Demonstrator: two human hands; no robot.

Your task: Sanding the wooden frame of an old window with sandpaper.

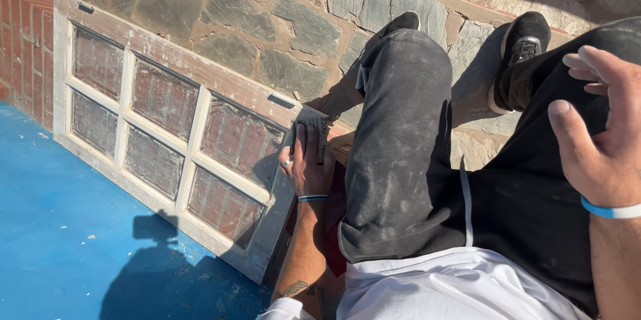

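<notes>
Hard, direct sun — your scene is bright and high in contrast. Your shadow falls dark on the blue floor (60, 240), and your dusty trouser leg (400, 139) shades the stone paving (300, 33) beside it. Focus holds sharp throughout — your right hand (604, 133), closest to the lens, looms large at the frame edge.

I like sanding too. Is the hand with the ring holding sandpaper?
Yes, the left hand presses a sheet of sandpaper flat against the window frame.
</notes>
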